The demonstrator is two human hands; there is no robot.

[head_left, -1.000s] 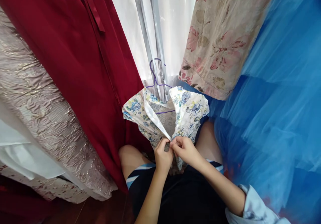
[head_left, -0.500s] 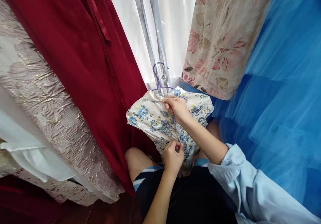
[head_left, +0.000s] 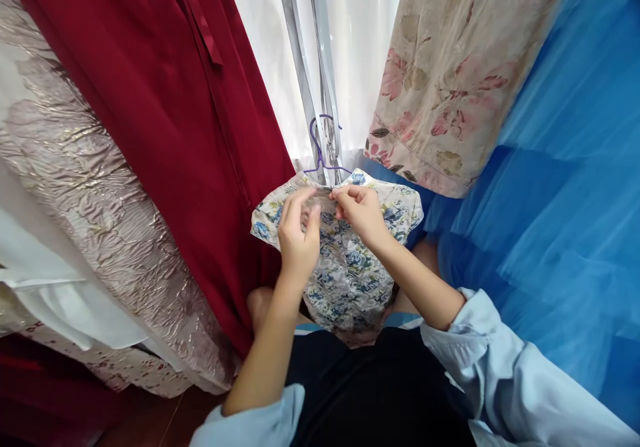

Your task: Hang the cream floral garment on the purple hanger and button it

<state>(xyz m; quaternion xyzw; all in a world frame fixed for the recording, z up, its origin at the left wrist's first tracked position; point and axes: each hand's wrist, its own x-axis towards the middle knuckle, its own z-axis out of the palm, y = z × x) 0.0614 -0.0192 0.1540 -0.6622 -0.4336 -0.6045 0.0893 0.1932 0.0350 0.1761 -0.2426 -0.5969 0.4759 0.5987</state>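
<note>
A cream dress [head_left: 350, 260] with blue flowers hangs from a purple hanger [head_left: 320, 157], its lower part spread between the wearer's legs and partly hidden. Thumb and forefinger of my right hand [head_left: 363, 213] are pinched together on the dress's neckline, near its middle. What small part of the neckline they grip is hidden by the fingertips. My left hand [head_left: 300, 233] is over the left side of the bodice, thumb and fingers apart and slightly blurred. It holds nothing, and its fingertips are close to the neckline.
A long red garment [head_left: 200, 133] hangs at left, beside a shiny textured pink one [head_left: 100, 180]. At right hang a pink-flowered garment [head_left: 445, 100] and blue tulle [head_left: 550, 233]. Grey-white ribbons [head_left: 320, 53] hang before a white curtain [head_left: 360, 60] behind the hanger.
My left hand has let go of the dress lower down and moved up toward the neckline, fingers opening. The dress front now lies flatter. My right hand stays pinched at the neckline.
</note>
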